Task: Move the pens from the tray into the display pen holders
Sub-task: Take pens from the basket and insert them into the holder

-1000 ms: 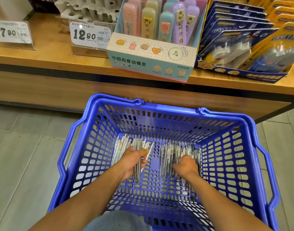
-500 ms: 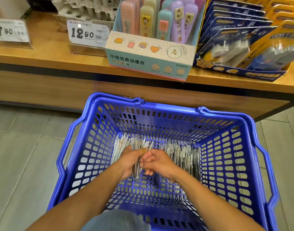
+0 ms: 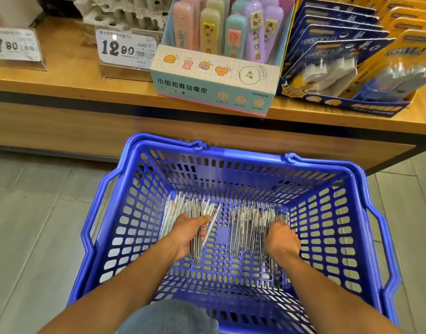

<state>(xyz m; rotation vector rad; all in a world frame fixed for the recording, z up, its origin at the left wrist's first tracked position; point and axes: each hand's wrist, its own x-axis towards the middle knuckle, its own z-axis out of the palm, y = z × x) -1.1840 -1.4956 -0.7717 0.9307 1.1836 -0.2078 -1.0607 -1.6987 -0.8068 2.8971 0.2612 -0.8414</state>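
Note:
A blue plastic basket (image 3: 125, 213) stands on the floor below me, holding several clear pens on its bottom. My left hand (image 3: 187, 235) grips a bundle of pens (image 3: 197, 210) at the left of the basket floor. My right hand (image 3: 280, 239) reaches down into the loose pens (image 3: 245, 222) at the right, fingers curled among them; whether it grips any is hidden. No pen holder is clearly in view.
A wooden shelf (image 3: 69, 78) runs across the top, just beyond the basket. On it stand a pastel eraser box (image 3: 214, 83), blue and yellow blister packs (image 3: 347, 59) and two price tags (image 3: 125, 48). Grey tiled floor (image 3: 33, 225) lies to the left.
My right hand has left my left hand at the bundle and gone back right into the loose pens. My left hand keeps its bundle in place.

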